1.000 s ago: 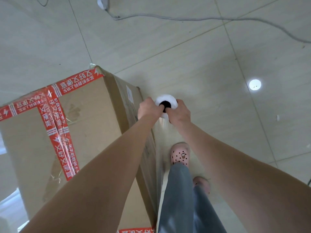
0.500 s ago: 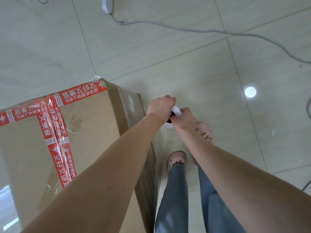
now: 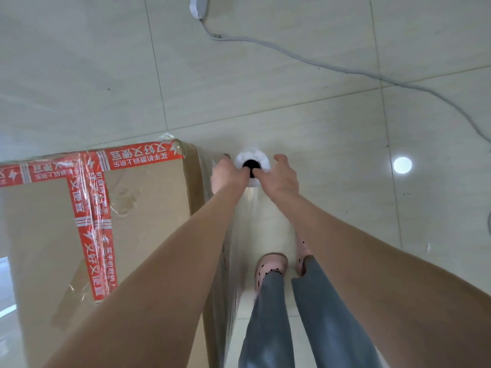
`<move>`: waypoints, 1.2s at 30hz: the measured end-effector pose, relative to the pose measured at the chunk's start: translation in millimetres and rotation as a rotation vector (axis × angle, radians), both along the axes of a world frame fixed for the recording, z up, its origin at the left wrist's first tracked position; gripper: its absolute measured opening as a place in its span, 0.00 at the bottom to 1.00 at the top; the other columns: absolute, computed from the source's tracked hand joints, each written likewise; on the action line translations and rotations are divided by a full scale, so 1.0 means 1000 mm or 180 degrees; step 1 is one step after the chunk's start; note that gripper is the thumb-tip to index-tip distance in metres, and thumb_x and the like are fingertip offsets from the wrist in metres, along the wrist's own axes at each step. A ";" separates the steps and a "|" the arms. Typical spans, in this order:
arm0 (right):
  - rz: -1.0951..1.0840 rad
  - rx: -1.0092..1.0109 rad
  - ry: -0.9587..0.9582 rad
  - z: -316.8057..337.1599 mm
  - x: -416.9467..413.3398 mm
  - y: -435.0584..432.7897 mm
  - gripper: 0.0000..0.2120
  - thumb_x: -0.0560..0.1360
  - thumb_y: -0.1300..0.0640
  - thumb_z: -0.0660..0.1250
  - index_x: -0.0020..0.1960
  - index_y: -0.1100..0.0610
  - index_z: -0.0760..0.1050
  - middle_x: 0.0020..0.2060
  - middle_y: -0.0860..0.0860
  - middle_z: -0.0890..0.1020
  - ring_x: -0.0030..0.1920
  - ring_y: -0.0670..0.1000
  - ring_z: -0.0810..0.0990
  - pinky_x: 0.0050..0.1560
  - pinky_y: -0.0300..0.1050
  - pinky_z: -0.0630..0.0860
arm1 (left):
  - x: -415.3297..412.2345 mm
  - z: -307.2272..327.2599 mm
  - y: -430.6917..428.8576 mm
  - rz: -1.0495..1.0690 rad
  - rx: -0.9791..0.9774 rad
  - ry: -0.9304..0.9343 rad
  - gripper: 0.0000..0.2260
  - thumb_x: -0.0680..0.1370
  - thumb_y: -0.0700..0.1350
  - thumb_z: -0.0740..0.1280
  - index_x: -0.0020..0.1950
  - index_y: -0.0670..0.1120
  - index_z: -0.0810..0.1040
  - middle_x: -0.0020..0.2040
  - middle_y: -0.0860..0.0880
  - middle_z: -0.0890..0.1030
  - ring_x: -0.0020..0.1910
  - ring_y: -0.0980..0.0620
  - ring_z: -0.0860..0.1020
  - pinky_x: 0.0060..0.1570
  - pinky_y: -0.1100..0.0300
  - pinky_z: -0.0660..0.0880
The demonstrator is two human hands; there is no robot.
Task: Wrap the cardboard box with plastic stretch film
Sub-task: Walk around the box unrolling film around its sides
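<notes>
The left hand [image 3: 227, 177] and right hand [image 3: 280, 179] grip the upright film roll [image 3: 244, 156] at its top core, at 3 o'clock from the cardboard box [image 3: 148, 208].

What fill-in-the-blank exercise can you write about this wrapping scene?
1. The brown cardboard box is sealed with ____ printed tape.
2. The left hand and right hand grip the white plastic stretch film roll, whose core is ____.
3. The person's perforated clog shoes are ____.
Missing words: red; black; pink.
</notes>
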State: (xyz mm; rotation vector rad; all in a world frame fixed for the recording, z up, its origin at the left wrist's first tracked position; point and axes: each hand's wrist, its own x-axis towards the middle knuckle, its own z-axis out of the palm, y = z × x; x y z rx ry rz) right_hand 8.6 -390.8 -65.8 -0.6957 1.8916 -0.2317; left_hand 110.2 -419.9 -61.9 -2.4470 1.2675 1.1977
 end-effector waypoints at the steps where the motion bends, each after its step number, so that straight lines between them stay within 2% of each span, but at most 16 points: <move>1: -0.0106 0.0074 -0.0125 -0.003 0.002 -0.001 0.29 0.73 0.48 0.67 0.70 0.54 0.63 0.58 0.55 0.78 0.52 0.55 0.77 0.45 0.43 0.69 | 0.001 0.000 -0.003 -0.0072 0.0040 -0.0041 0.16 0.73 0.47 0.67 0.57 0.41 0.75 0.51 0.44 0.80 0.49 0.44 0.80 0.44 0.55 0.77; 6: -0.0239 0.0064 0.0019 -0.010 0.010 -0.004 0.19 0.71 0.53 0.68 0.60 0.56 0.70 0.50 0.54 0.80 0.42 0.54 0.75 0.41 0.42 0.67 | -0.003 0.004 -0.021 -0.1497 -0.0202 -0.0141 0.16 0.74 0.41 0.65 0.61 0.42 0.69 0.56 0.43 0.75 0.52 0.41 0.77 0.39 0.54 0.70; 9: -0.0273 0.0088 0.0032 -0.010 0.013 -0.007 0.17 0.71 0.51 0.67 0.57 0.56 0.70 0.47 0.53 0.80 0.40 0.53 0.75 0.39 0.44 0.70 | -0.007 0.005 -0.031 -0.2394 -0.0418 -0.0154 0.16 0.73 0.38 0.63 0.61 0.45 0.71 0.56 0.45 0.73 0.50 0.41 0.77 0.36 0.54 0.66; 11: -0.0299 0.0125 0.0037 -0.008 0.012 -0.011 0.16 0.71 0.51 0.67 0.55 0.55 0.69 0.45 0.52 0.79 0.40 0.54 0.78 0.40 0.47 0.74 | -0.008 0.004 -0.036 -0.2676 -0.0521 -0.0201 0.14 0.73 0.39 0.62 0.58 0.45 0.73 0.54 0.46 0.74 0.49 0.42 0.77 0.36 0.55 0.65; 14: -0.0126 0.0061 0.0203 -0.005 0.008 -0.019 0.12 0.71 0.53 0.66 0.50 0.54 0.67 0.44 0.52 0.79 0.40 0.55 0.77 0.39 0.46 0.73 | -0.007 0.003 -0.042 -0.2659 -0.0640 -0.0257 0.10 0.73 0.40 0.62 0.55 0.44 0.74 0.51 0.46 0.75 0.48 0.42 0.76 0.35 0.54 0.65; 16: 0.0149 -0.0044 0.0362 -0.002 0.005 -0.027 0.10 0.71 0.54 0.65 0.50 0.53 0.67 0.46 0.53 0.77 0.42 0.56 0.77 0.40 0.46 0.70 | -0.006 0.002 -0.046 -0.2398 -0.0687 -0.0226 0.09 0.73 0.40 0.62 0.52 0.44 0.74 0.50 0.45 0.75 0.46 0.41 0.76 0.35 0.55 0.65; 18: 0.0382 -0.0133 0.0508 0.001 0.002 -0.038 0.12 0.71 0.56 0.64 0.54 0.51 0.71 0.49 0.53 0.76 0.45 0.57 0.77 0.41 0.45 0.68 | -0.004 0.000 -0.049 -0.1955 -0.0669 -0.0178 0.07 0.73 0.40 0.62 0.50 0.45 0.73 0.48 0.46 0.75 0.44 0.41 0.76 0.35 0.55 0.66; 23: 0.0785 -0.0375 0.0708 0.004 -0.001 -0.064 0.15 0.71 0.55 0.65 0.58 0.49 0.71 0.54 0.51 0.73 0.40 0.55 0.75 0.39 0.44 0.66 | -0.001 -0.003 -0.056 -0.0710 -0.0533 -0.0123 0.06 0.72 0.40 0.63 0.48 0.45 0.71 0.46 0.46 0.76 0.42 0.44 0.74 0.35 0.57 0.68; 25: 0.0816 -0.0403 0.0684 0.004 0.003 -0.071 0.16 0.72 0.54 0.65 0.59 0.50 0.70 0.55 0.51 0.73 0.42 0.56 0.76 0.39 0.44 0.66 | 0.004 -0.003 -0.060 -0.0240 -0.0502 -0.0106 0.07 0.72 0.41 0.65 0.48 0.45 0.70 0.45 0.47 0.77 0.41 0.45 0.74 0.35 0.58 0.67; 27: 0.0849 -0.0262 0.0490 0.002 0.008 -0.076 0.18 0.73 0.51 0.65 0.62 0.51 0.68 0.55 0.52 0.73 0.44 0.56 0.76 0.40 0.45 0.66 | 0.010 -0.002 -0.065 -0.0067 -0.0400 -0.0116 0.09 0.72 0.43 0.66 0.51 0.44 0.71 0.46 0.46 0.77 0.41 0.46 0.72 0.37 0.59 0.66; 30: 0.0634 -0.0023 0.0074 -0.003 0.012 -0.079 0.17 0.75 0.53 0.64 0.62 0.52 0.66 0.51 0.53 0.75 0.46 0.57 0.76 0.41 0.46 0.70 | 0.012 0.002 -0.072 -0.0378 -0.0177 -0.0089 0.12 0.73 0.43 0.66 0.55 0.43 0.71 0.50 0.44 0.78 0.47 0.43 0.76 0.39 0.57 0.69; 33: 0.0301 0.0053 -0.0075 -0.005 0.012 -0.080 0.15 0.74 0.57 0.64 0.59 0.52 0.67 0.47 0.51 0.75 0.43 0.55 0.76 0.42 0.46 0.73 | 0.008 0.010 -0.077 -0.1252 -0.0177 -0.0093 0.18 0.74 0.40 0.66 0.63 0.44 0.69 0.57 0.44 0.75 0.53 0.42 0.77 0.44 0.54 0.72; 36: 0.0224 0.0050 -0.0108 -0.006 0.010 -0.078 0.14 0.74 0.57 0.64 0.59 0.51 0.68 0.45 0.50 0.75 0.43 0.55 0.77 0.41 0.46 0.74 | -0.001 0.013 -0.081 -0.2002 -0.0297 -0.0048 0.21 0.74 0.37 0.64 0.67 0.46 0.68 0.61 0.46 0.73 0.55 0.42 0.76 0.43 0.53 0.73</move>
